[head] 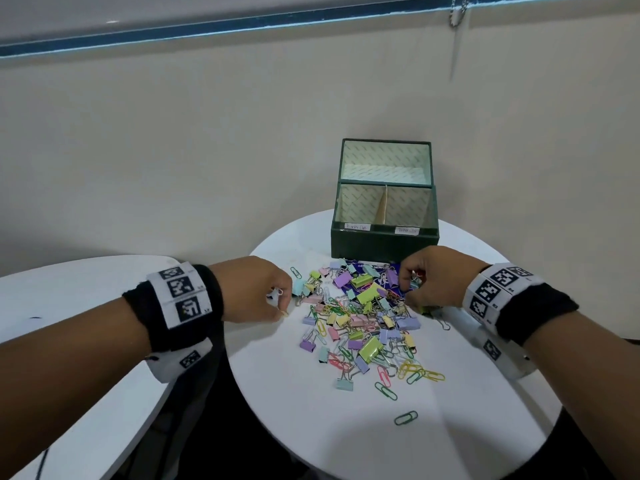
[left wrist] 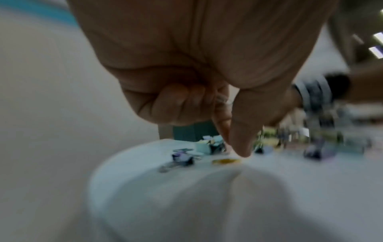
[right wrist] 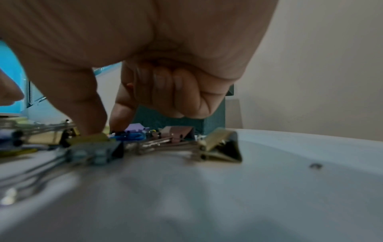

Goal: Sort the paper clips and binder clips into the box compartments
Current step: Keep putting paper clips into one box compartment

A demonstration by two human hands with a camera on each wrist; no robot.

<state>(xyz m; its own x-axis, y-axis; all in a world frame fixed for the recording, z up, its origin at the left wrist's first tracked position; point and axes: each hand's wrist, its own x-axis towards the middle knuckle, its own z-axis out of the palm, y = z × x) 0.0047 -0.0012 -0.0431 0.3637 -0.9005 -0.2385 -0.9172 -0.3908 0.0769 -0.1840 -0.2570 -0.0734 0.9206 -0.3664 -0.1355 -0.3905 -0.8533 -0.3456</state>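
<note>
A: On the round white table (head: 346, 427), near the front wall of the green box (head: 384, 245), a heap of pastel binder clips (head: 370, 348) and coloured paper clips (head: 384, 389) is shown. Both labelled compartments appear empty, so the sorting is judged barely begun.

B: How is the left hand (head: 251, 289) posed?

A: It is seen at the heap's left edge, fingers curled; something small and pale, possibly a clip, is glimpsed tucked in its grasp. In the left wrist view the thumb tip (left wrist: 241, 147) is pointed down at the table, with a yellow paper clip (left wrist: 226, 161) lying flat just beside it on the near side. The clip's long axis is laid left to right, across the line of the hand. Whether it is touched yet cannot be told through the blur.

B: And the right hand (head: 436, 282)?

A: It is lowered onto the heap's far right part. In the right wrist view, thumb and forefinger (right wrist: 122, 114) are spread slightly and pressed down into the clips, the other fingers being folded into the palm. A blue clip (right wrist: 132, 136) is seen between the two tips, but a closed pinch is not shown.

B: Which relation governs the coming move?

A: The yellow paper clip is reached far more readily by the left hand. The compartment labelled for paper clips is read, uncertainly, as the right one.
</note>
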